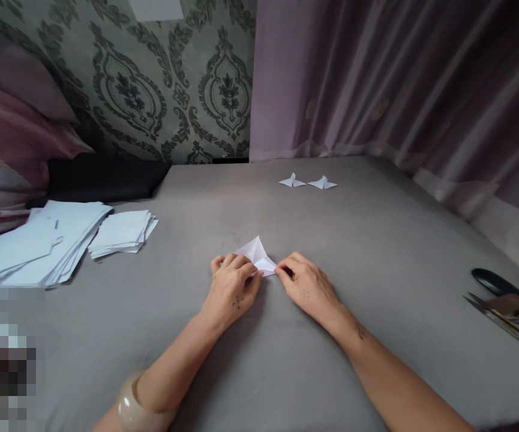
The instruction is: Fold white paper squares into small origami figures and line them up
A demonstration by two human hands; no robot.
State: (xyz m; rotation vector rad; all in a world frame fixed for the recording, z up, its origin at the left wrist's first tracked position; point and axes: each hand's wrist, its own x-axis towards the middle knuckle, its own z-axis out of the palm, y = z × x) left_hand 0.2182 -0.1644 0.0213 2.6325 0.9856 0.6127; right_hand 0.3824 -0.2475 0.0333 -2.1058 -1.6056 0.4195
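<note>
A partly folded sheet of white paper (255, 252) lies at the middle of the grey surface, one pointed flap standing up at its far side. My left hand (234, 279) covers its left part, with fingers curled over the paper and the thumb near its front edge. At the right corner, the fingertips of my right hand (302, 282) pinch the paper between thumb and forefinger. The paper's left end is hidden under my left hand.
Two small folded paper figures (292, 180) (323, 183) stand at the back. Stacks of large paper sheets (38, 240) and smaller sheets (122, 233) lie at left. Scissors (495, 318) and a black-handled tool (493, 281) lie at far right. A curtain (331, 78) borders the right side.
</note>
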